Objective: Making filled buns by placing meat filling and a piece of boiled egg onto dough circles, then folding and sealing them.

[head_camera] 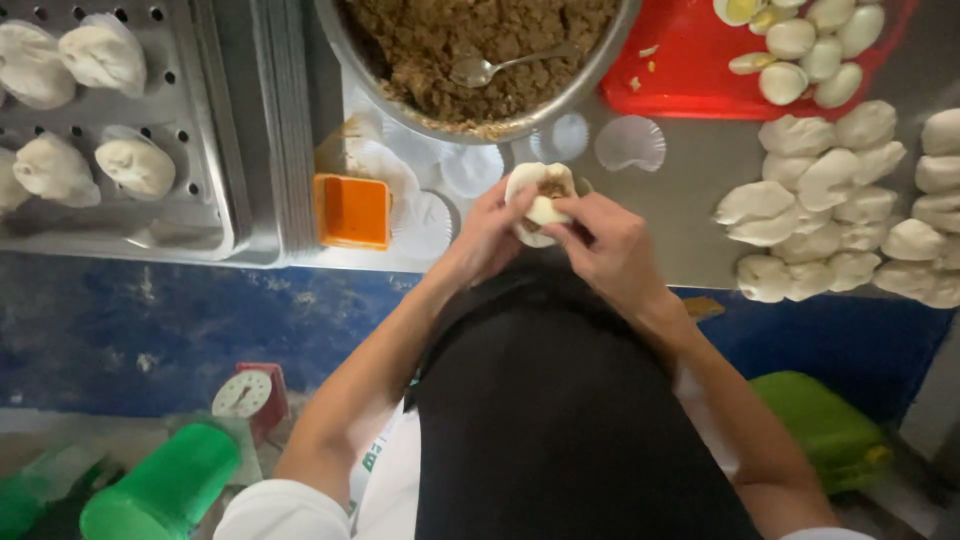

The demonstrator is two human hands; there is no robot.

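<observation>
Both my hands hold one white dough bun (541, 203) just above the steel table's front edge. My left hand (487, 236) cups it from the left; my right hand (600, 242) pinches its right side. The bun is open at the top, showing brown filling and a piece of egg. A large steel bowl of brown minced filling (480, 50) with a spoon (500, 66) stands right behind my hands.
A perforated steel tray (190, 150) at left carries several shaped buns (135, 165). Flattened dough pieces (820, 210) are piled at right. A red tray (690, 70) holds halved boiled eggs (800, 45). Paper liners (630, 143) and an orange box (352, 211) lie near the bowl.
</observation>
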